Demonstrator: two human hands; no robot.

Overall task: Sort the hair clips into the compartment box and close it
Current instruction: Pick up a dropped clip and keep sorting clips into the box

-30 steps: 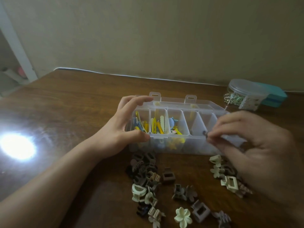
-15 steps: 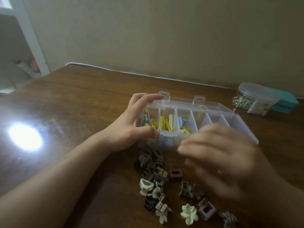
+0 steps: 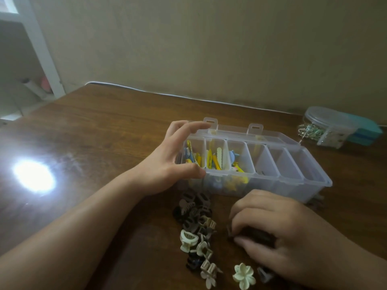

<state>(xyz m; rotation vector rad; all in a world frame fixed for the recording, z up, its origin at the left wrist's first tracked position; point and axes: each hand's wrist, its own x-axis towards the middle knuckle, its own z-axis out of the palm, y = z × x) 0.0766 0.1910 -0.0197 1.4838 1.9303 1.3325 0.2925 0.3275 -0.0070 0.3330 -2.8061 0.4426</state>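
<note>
Fingers [image 3: 194, 127] of the left hand [image 3: 167, 164] are curled over the left end of the clear plastic compartment box [image 3: 293, 174], which is held steady near the middle of the brown wooden desk [image 3: 104, 126]; its lid is laid open toward the far edge. Yellow and blue hair clips [image 3: 211, 160] are seen in the leftmost compartments. Small brown and cream claw clips [image 3: 199, 227] are heaped on the desk just in front of the box. A dark clip [image 3: 257, 235] is pinched by the right hand [image 3: 282, 233], beside a cream flower clip [image 3: 244, 276]. A lidded clear round jar [image 3: 326, 126] is set near the far right edge.
</note>
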